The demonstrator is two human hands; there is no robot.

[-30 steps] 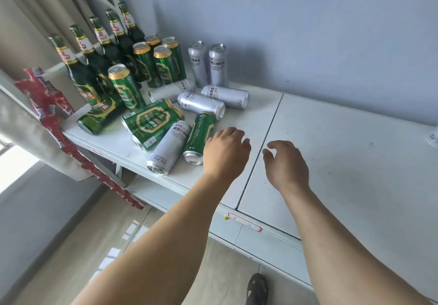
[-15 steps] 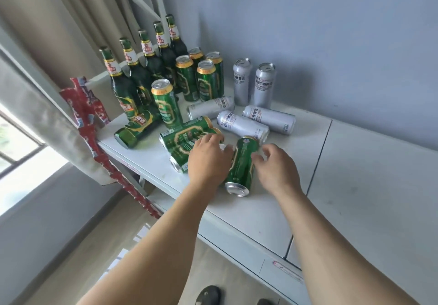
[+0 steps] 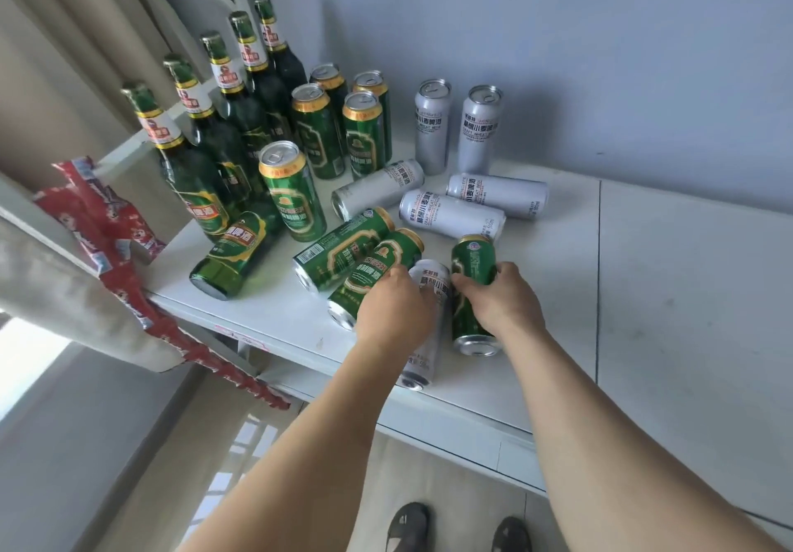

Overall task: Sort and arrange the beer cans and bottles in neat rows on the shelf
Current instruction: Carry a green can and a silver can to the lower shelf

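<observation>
While a torn red printed wrapper (image 3: 92, 217) hangs off the far left edge of the white metal shelf (image 3: 643, 294), a row of five upright dark green glass beer bottles (image 3: 189, 165) runs back along that edge toward the grey wall, and a sixth green bottle (image 3: 234, 253) lies on its side in front of them. Just right of the bottles stand five upright green aluminium beer cans with gold rims (image 3: 289, 189), four of them clustered at the back. Two more green cans lie tipped (image 3: 343, 247) side by side near the front. The left hand (image 3: 392, 309) rests curled over a lying silver-white wheat beer can (image 3: 427, 324), fingers bent round its upper half, with the tipped green cans just to its left. The right hand (image 3: 500, 300) grips a lying green can with a silver base (image 3: 472, 290), fingers wrapped over its middle; this can lies just beside the silver one, near the shelf's front edge. Half a second ago the left hand already covered the silver can, while the right hand was only reaching the green can's side; it has since closed around it. Behind the hands three silver cans lie flat (image 3: 455, 212), and two upright silver cans (image 3: 455, 127) stand against the wall. Right of the seam the shelf surface is bare white.
</observation>
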